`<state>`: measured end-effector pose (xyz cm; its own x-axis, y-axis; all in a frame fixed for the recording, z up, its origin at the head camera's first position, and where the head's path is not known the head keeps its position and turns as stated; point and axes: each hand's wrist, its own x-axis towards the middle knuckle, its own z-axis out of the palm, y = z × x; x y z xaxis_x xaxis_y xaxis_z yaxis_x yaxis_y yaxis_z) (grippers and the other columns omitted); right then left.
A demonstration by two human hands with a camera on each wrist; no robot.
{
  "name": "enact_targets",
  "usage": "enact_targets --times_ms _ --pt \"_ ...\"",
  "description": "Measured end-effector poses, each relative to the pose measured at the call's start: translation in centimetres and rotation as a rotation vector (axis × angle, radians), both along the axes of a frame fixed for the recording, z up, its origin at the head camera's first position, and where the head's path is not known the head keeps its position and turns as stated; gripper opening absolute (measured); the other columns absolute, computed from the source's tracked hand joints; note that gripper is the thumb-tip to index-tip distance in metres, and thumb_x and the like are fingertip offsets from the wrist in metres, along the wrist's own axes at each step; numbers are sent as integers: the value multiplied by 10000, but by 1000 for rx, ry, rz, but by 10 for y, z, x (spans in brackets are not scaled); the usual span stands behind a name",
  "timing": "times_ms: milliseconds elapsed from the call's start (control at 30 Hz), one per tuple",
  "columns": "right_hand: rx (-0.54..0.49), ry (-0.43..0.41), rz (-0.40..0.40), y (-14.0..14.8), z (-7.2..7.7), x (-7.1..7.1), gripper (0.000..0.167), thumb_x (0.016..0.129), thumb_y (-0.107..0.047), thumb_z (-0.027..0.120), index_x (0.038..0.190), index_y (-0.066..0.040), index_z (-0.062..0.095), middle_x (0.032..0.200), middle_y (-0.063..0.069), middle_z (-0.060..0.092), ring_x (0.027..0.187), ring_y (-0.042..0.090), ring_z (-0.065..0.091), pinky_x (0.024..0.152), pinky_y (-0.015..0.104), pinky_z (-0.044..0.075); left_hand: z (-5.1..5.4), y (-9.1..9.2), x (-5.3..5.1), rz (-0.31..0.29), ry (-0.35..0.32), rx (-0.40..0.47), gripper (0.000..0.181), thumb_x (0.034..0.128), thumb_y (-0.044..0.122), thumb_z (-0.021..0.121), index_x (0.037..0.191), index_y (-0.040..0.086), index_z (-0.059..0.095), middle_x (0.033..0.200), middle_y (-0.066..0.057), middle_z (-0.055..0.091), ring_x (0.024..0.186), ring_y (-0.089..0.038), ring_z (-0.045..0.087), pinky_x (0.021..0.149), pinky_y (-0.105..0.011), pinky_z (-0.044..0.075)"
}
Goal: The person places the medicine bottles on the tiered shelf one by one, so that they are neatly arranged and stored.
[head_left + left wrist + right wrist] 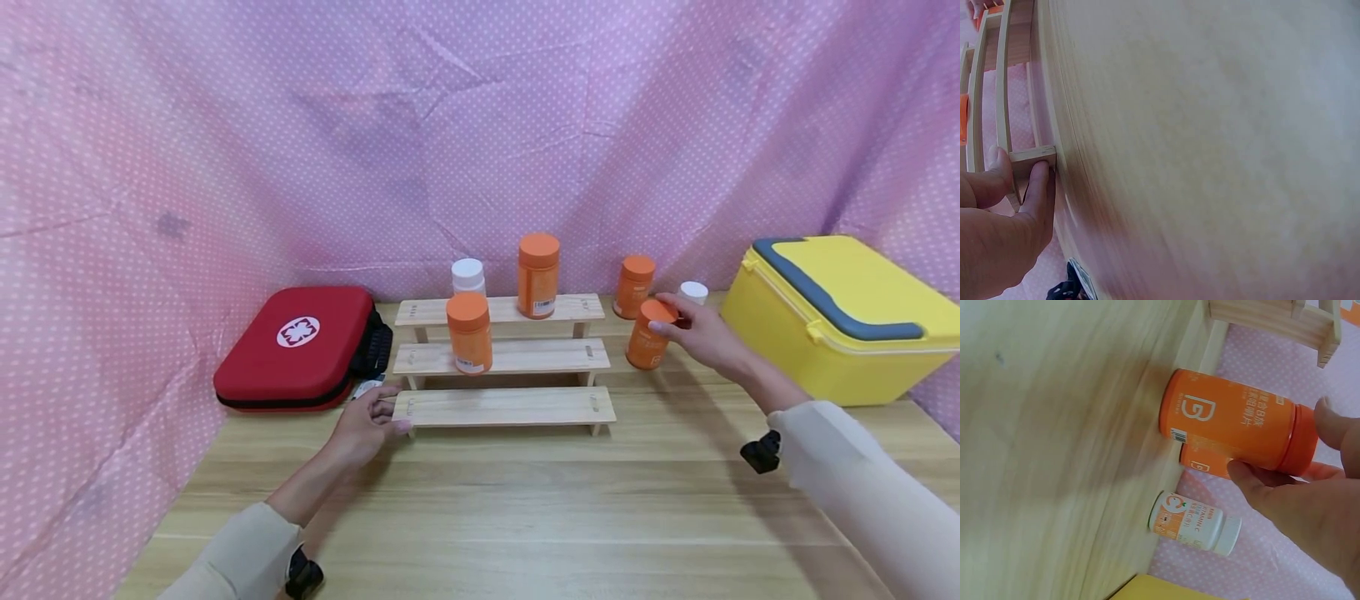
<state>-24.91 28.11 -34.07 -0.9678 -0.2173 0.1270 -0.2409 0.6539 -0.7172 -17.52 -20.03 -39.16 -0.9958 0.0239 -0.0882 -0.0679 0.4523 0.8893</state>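
Note:
A three-step wooden display rack [502, 408] stands in the middle of the table. My left hand [365, 427] pinches the left end of its lowest step, thumb above and a finger against the end leg [1034, 157] in the left wrist view. My right hand [705, 337] holds an orange pill bottle [647, 340] near its cap, right of the rack. In the right wrist view, thumb and fingers lie around the cap of that bottle [1229, 422]; whether its base touches the table I cannot tell. An orange bottle [470, 337] stands on the middle step, another [538, 279] on the top step.
Behind the held bottle stand another orange bottle [634, 287] and a white vitamin C bottle [1194, 522]. A white-capped bottle [468, 275] is partly hidden at the top step. A red first-aid case [300, 350] lies left, a yellow box [862, 333] right. A pink dotted curtain [450, 125] hangs behind.

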Motion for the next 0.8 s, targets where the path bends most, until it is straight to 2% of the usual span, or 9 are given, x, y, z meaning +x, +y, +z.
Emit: enact_targets --times_ms 67,267,400,567,667,800 --pt "-6 19 0 0 -2 0 524 986 -261 557 1415 -1 408 1219 220 522 1045 300 481 763 145 397 0 0 0 2 -2 -2 530 821 -64 705 1303 -57 486 1099 -238 653 943 -236 641 770 -230 529" --pt "-34 28 13 -1 -4 -1 444 997 -232 534 1368 -9 433 1214 216 516 1057 306 481 775 147 392 0 0 0 0 2 4 538 823 -65 702 1312 -64 477 1105 -242 648 953 -244 639 782 -239 530" --pt "-33 16 19 -1 -4 -2 443 999 -234 528 1368 -12 423 1212 210 515 1050 297 479 770 149 401 1 0 1 0 -1 8 539 825 -64 700 1315 -64 476 1105 -241 647 951 -243 636 779 -235 528" --pt "-40 -39 38 0 -2 -3 470 1010 -249 502 1396 -14 373 1239 218 482 1081 312 477 788 145 429 1 1 1 4 -13 6 542 828 -55 702 1319 -62 472 1116 -239 645 966 -248 634 794 -255 532" --pt "-39 -72 45 1 -1 -3 476 1014 -268 488 1403 -28 355 1255 214 459 1111 333 475 847 218 460 2 1 2 7 -21 -2 545 831 -43 704 1323 -56 470 1128 -238 643 981 -253 634 817 -284 535" --pt "-38 -89 51 1 -1 -3 457 1018 -281 475 1395 -49 362 1251 206 446 1122 359 474 928 437 475 2 1 2 13 -30 -8 557 831 -31 709 1333 -47 469 1134 -230 644 986 -252 633 832 -303 532"
